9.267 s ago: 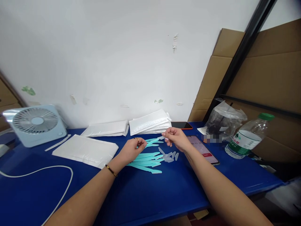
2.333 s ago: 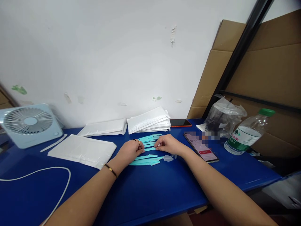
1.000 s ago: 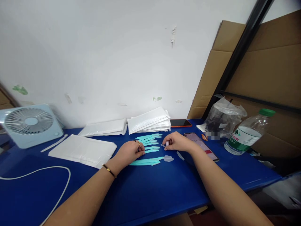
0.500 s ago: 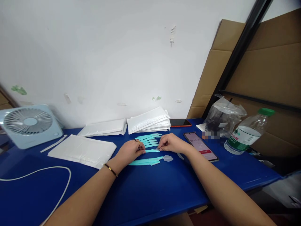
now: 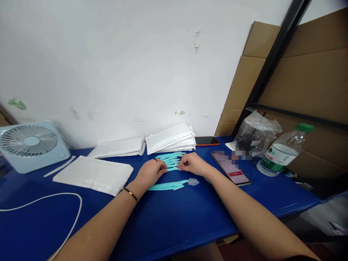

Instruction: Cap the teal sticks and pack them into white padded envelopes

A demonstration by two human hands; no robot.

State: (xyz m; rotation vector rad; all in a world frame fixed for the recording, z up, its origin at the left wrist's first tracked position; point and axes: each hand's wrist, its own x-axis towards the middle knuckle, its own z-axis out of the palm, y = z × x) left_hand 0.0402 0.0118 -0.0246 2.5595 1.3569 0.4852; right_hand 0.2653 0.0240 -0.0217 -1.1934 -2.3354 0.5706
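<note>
A slim turquoise eyebrow razor (image 5: 172, 169) lies at the near end of a row of similar razors (image 5: 170, 158) on the blue table. My left hand (image 5: 152, 171) pinches its left end, fingers closed. At the other end, the fingertips of my right hand (image 5: 191, 164) are pressed together on it. Nearer to me rests a small bunch of turquoise razors (image 5: 167, 186), with translucent caps (image 5: 193, 182) at its right end. My right wrist partly hides another small translucent piece.
A white padded envelope (image 5: 94, 175) lies left, with more envelopes (image 5: 171, 137) stacked by the wall. A fan (image 5: 31, 143) and a white cable (image 5: 81, 203) are left. Right are a lit phone (image 5: 231, 168), a dark phone (image 5: 207, 141), a bagged cup (image 5: 254, 134) and a bottle (image 5: 282, 154).
Both hands have moved slightly away from me, bringing the pinched razor up against the row. The bunch nearer me stays in place. The view has shifted a little.
</note>
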